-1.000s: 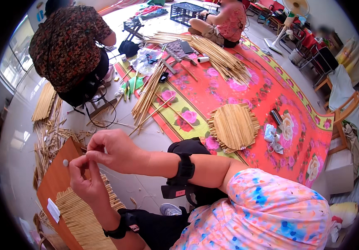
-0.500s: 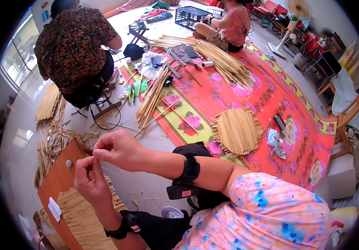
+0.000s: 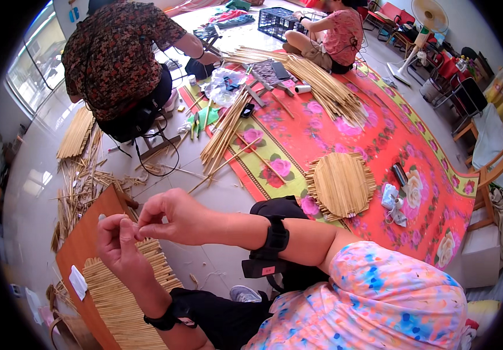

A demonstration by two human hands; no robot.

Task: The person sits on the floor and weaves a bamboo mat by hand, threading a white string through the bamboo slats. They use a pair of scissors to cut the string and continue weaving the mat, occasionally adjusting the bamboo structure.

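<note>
Over a wooden board (image 3: 73, 248), my left hand (image 3: 120, 242) is raised with thumb and fingers pinched on something thin, apparently a fine thread, barely visible. My right hand (image 3: 172, 219) pinches beside it, its fingertips almost touching my left thumb. Beneath both hands lies a flat mat of straw-coloured sticks (image 3: 126, 291), its ends uneven. A folded white paper (image 3: 77, 284) sits on the board to the left, and a small grey round piece (image 3: 101, 218) is just left of my left fingertips, partly hidden.
A round stick mat (image 3: 340, 185) and bundles of sticks (image 3: 327, 87) lie on the red floral floor mat (image 3: 403, 227). One co-worker (image 3: 117, 70) sits ahead left, another (image 3: 336, 41) farther right beside a black crate (image 3: 274, 23). Loose sticks (image 3: 73, 192), a fan (image 3: 429, 17) and chairs (image 3: 490, 181) surround them.
My hands have shifted: the right fingertips dropped beside the left thumb and the left fingers rose slightly. The co-worker at left has extended an arm forward to the right. The view has shifted slightly.
</note>
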